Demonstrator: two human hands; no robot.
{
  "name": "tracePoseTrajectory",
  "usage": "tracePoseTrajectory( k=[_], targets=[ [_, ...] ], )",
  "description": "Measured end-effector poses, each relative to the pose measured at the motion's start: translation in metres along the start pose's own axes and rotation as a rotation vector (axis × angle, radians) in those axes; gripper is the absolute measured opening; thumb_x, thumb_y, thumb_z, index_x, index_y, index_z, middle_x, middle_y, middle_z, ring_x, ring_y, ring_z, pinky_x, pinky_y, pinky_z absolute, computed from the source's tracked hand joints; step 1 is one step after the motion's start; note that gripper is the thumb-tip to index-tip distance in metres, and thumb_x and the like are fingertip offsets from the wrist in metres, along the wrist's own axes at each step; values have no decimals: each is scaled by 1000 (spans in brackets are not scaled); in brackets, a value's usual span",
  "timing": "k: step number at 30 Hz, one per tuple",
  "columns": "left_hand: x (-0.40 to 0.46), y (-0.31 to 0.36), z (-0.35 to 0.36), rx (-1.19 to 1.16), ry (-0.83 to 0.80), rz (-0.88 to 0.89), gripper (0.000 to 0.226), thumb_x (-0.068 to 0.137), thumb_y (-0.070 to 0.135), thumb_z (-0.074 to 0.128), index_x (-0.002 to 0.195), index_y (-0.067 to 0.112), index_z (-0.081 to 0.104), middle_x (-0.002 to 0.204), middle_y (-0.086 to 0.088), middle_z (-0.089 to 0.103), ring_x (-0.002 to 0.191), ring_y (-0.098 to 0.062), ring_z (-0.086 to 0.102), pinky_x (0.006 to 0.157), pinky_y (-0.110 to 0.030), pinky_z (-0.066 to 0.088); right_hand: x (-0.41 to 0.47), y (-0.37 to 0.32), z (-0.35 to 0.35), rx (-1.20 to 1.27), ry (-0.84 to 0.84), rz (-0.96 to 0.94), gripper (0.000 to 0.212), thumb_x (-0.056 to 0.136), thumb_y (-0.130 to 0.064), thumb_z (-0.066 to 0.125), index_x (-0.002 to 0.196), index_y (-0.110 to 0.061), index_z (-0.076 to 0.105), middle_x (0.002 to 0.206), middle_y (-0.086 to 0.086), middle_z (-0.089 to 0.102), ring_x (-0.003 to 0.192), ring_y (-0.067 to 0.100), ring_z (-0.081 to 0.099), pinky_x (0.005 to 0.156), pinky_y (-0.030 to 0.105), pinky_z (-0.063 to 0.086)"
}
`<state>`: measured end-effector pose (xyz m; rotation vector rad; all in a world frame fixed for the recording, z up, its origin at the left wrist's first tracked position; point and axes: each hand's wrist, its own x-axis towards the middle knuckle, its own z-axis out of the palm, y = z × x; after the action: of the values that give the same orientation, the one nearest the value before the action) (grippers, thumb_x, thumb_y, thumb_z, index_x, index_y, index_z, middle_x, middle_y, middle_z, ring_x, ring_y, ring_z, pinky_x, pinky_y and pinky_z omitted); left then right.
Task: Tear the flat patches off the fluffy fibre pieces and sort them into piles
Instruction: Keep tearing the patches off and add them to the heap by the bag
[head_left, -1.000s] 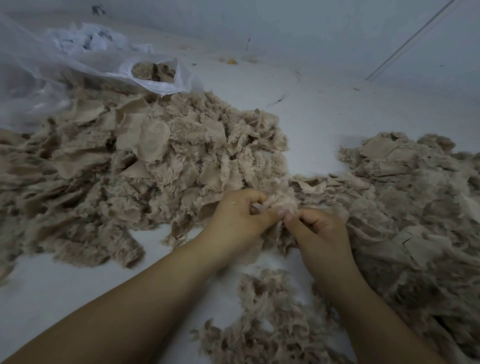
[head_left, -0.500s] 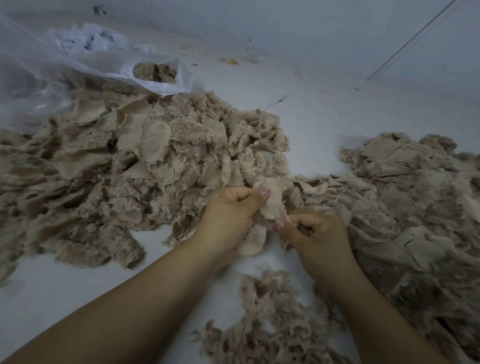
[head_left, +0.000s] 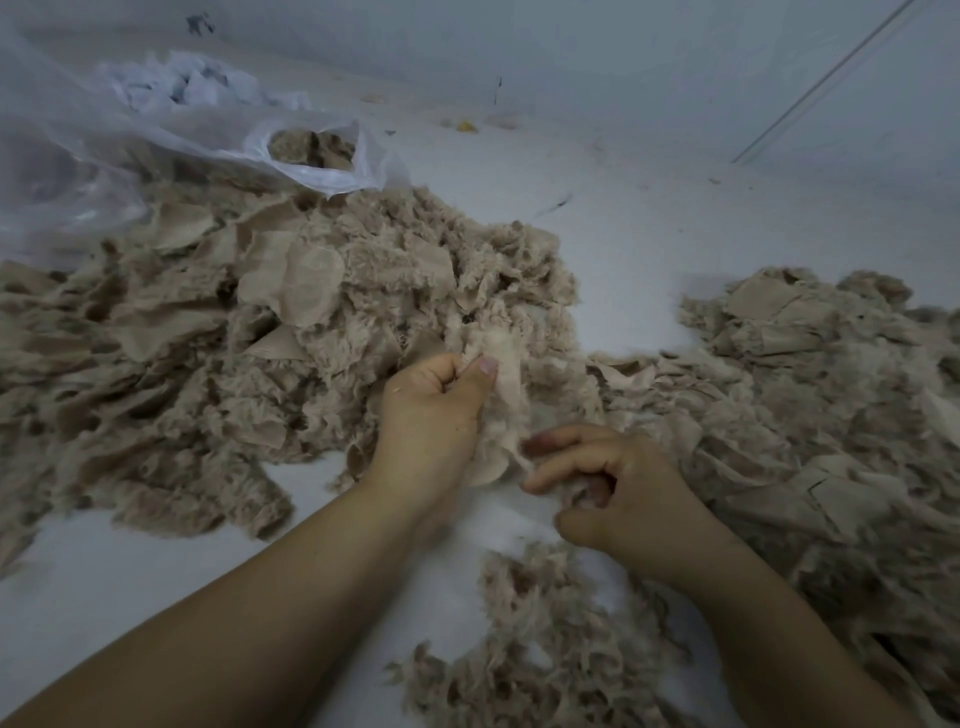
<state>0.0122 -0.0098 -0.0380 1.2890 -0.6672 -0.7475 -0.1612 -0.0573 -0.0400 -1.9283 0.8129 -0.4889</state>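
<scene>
My left hand (head_left: 434, 410) pinches a flat beige patch (head_left: 506, 364) between thumb and curled fingers, and the patch hangs down beside the palm. My right hand (head_left: 618, 488) sits lower and to the right, its fingers curled round a tuft of fluffy fibre (head_left: 576, 493) that has come away from the patch. A big heap of fluffy pieces with patches (head_left: 234, 322) lies at the left. Another beige pile (head_left: 810, 405) lies at the right. A small heap of pure fluff (head_left: 540, 644) sits between my forearms.
The white table surface (head_left: 623, 244) runs back to a pale wall. A clear plastic bag (head_left: 171, 135) with more beige pieces in its mouth lies at the back left, with crumpled white material behind it. Small scraps dot the far table.
My hands have pulled apart: the left rose with the patch, the right dropped down and right with the torn-off fluff.
</scene>
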Motion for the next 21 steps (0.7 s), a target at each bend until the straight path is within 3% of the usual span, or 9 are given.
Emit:
tracePoseTrajectory(
  k=[4,6,8,9,11,13,16,19,21],
  targets=[
    [-1,1,-2,5,-18,5,38,95,23,61,65,3,52,53,-5,34,46,-16,27,46,-27,26,1,-1,3,13,67,14,39,76,5,72,60,-30,77,108,-10,71,67,-11,59,57,9,43],
    [-1,1,-1,15,-42,5,39,95,23,63,62,4,51,51,-9,34,47,-18,28,47,-28,27,3,2,6,17,117,-5,26,75,-10,68,73,-34,78,104,-13,71,74,-6,63,62,13,47],
    [-2,1,0,24,-93,-18,41,94,23,64,70,-8,52,54,-19,38,53,-22,34,51,-33,32,5,3,7,73,184,18,15,79,-28,75,88,-39,73,98,-17,71,81,6,66,71,27,55],
    [-4,0,1,31,-122,-33,41,94,23,64,72,-9,51,55,-18,40,53,-22,35,51,-33,33,5,3,8,99,205,33,14,81,-41,80,92,-40,71,95,-20,71,82,7,67,74,29,56],
    [-8,-2,5,32,-188,-65,41,94,23,63,74,-10,50,59,-13,42,55,-23,35,51,-35,33,4,2,11,83,245,8,27,73,-57,75,89,-36,72,86,-21,69,78,2,65,71,22,53],
    [-10,-3,8,25,-214,-76,43,94,22,62,79,-15,47,64,-15,45,58,-26,35,53,-38,34,5,3,14,43,239,-52,15,79,-39,77,73,-26,74,81,-14,68,71,2,63,66,15,47],
    [-8,-2,8,31,-126,-28,41,95,21,61,78,-13,47,59,-11,42,52,-21,36,47,-29,33,7,7,11,28,240,-23,23,79,-9,81,63,-24,76,93,-14,70,77,-8,64,66,7,45],
    [-1,0,0,-25,-35,4,39,96,22,60,82,-13,51,63,-12,46,54,-20,38,48,-28,36,6,5,9,-52,179,19,16,76,-8,85,63,-16,78,105,-12,68,70,-11,60,61,8,43],
    [2,0,-4,-27,-58,-9,38,95,22,61,85,-14,54,66,-14,50,57,-22,41,52,-31,38,5,4,7,-57,140,20,24,73,-5,86,61,-24,78,112,-15,66,65,-12,59,58,9,43]
  ],
)
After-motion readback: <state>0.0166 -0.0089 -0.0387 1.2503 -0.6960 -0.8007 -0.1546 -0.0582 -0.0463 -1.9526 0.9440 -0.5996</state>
